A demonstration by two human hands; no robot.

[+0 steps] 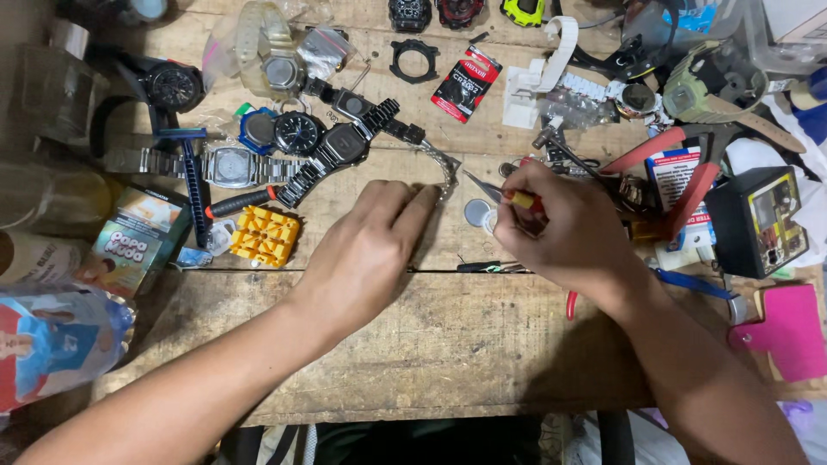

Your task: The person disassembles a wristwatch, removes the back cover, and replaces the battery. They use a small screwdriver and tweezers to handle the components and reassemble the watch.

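Honestly, left hand only pins the metal bracelet flat at frame centre while right hand pinches a pointed tool: a tip slip could fling links into tabletop clutter.

The setting was a rough wooden bench, its planks pale, scarred and stained, with a dark seam running across between two boards. The near edge was chipped and uneven, and below it lay deep shadow in which nothing of the floor could be made out. Light fell evenly from above, bright on the bare wood in the middle and casting only soft, short shadows. Clutter crowded the far and side edges of the bench, so no wall or window showed
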